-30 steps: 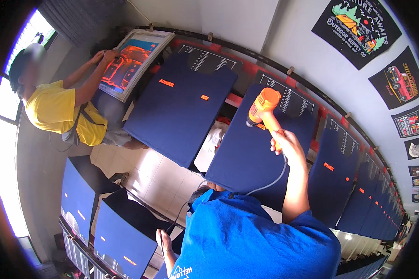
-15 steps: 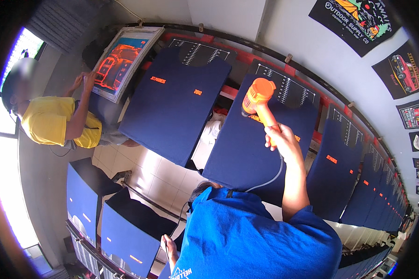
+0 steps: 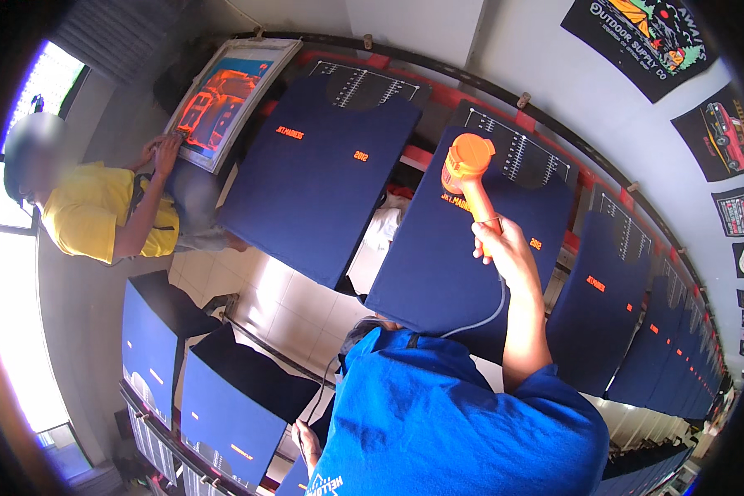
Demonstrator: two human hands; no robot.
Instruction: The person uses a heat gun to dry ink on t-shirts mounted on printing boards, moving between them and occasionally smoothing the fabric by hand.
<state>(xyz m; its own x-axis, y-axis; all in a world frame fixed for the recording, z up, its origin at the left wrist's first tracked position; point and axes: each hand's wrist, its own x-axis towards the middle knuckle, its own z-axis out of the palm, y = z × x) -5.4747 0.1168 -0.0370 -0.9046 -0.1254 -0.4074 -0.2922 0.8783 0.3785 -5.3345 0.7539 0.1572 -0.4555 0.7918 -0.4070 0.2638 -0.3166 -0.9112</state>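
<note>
1. Heat gun (image 3: 469, 169), orange, sat clamped in the right hand (image 3: 504, 248); nozzle aimed at a navy shirt panel (image 3: 459, 248), presumably drying its print.
2. Left hand (image 3: 307, 440) hung low; grip unclear.
3. Another person in yellow (image 3: 99, 217) handled a framed screen (image 3: 223, 99).

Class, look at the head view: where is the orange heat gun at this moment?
The orange heat gun is right of centre in the head view, held up in the person's right hand over the middle navy shirt board, its nozzle pointing away toward the wall.
</note>
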